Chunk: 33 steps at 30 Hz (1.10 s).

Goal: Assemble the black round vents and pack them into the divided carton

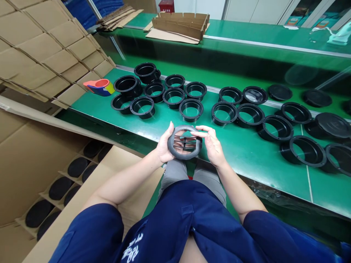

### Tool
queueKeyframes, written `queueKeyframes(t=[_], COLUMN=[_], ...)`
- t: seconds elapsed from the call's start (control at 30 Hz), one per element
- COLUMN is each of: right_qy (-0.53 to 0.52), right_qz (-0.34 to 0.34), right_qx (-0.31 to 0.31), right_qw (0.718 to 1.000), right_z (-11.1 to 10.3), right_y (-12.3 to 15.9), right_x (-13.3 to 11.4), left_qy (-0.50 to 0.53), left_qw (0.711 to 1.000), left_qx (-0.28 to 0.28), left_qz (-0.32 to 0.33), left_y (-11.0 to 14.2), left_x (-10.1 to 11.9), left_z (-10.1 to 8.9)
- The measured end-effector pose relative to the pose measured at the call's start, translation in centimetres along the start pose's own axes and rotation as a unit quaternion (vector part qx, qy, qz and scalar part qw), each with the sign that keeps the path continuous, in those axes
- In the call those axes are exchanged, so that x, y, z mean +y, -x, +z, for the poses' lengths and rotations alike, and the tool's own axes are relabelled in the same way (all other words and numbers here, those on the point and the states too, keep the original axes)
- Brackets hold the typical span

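Observation:
Between my two hands is a round black air vent (172, 147) with a thick ring and thin slats across its opening. My left hand (165, 145) wraps the ring's left side, thumb up, with fingers showing behind the slats. On the other side my right hand (213, 147) grips the rim, its fingers laid along the upper right edge. The vent is held above the front edge of the green table (164, 126). Closest to it on the table is a black flanged ring (191, 119), standing apart from my hands.
Several more black rings (225, 122) spread across the table, some stacked at the left (126, 86). An orange, blue and yellow tape dispenser (101, 87) lies at the left end. Cardboard dividers (181, 25) rest on the back ledge. Below left, an open carton (131, 171) holds round black parts.

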State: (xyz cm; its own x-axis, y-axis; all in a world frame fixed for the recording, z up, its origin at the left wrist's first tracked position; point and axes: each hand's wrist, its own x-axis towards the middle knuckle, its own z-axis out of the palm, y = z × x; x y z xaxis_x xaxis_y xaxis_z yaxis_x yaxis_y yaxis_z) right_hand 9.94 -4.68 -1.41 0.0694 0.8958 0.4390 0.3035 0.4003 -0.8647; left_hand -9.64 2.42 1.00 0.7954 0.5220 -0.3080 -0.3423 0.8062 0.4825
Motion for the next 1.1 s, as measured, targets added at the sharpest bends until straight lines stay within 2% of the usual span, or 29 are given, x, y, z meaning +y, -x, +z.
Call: queueKeyframes(t=[0.33, 0.47, 0.6, 0.7, 0.8, 0.93, 1.1], right_qy=[0.046, 0.085, 0.192, 0.253, 0.292, 0.287, 0.266], right_qz=[0.006, 0.002, -0.077, -0.126, -0.102, -0.069, -0.097], right_qx=[-0.028, -0.036, -0.120, -0.184, -0.236, -0.292, -0.326], right_qw=[0.999, 0.996, 0.971, 0.942, 0.921, 0.910, 0.902], right_z=[0.2, 0.4, 0.7, 0.8, 1.3, 2.2, 2.4], right_y=[-0.3, -0.2, 0.2, -0.2, -1.5, -3.8, -6.8], right_x=[-0.5, 0.0, 0.9, 1.3, 1.5, 1.0, 0.6], left_qy=[0.017, 0.020, 0.033, 0.037, 0.021, 0.000, -0.013], left_qw=[0.995, 0.993, 0.988, 0.988, 0.990, 0.987, 0.983], left_qx=[0.094, 0.114, 0.150, 0.146, 0.137, 0.154, 0.163], left_qz=[0.006, 0.005, 0.026, 0.040, 0.028, 0.048, 0.085], left_y=[-0.5, -0.6, -0.7, -0.9, -1.3, -1.7, -1.3], left_x=[0.0, 0.0, 0.3, 0.4, 0.5, 0.9, 2.0], left_z=[-0.2, 0.0, -0.1, -0.2, -0.1, 0.2, 0.2])
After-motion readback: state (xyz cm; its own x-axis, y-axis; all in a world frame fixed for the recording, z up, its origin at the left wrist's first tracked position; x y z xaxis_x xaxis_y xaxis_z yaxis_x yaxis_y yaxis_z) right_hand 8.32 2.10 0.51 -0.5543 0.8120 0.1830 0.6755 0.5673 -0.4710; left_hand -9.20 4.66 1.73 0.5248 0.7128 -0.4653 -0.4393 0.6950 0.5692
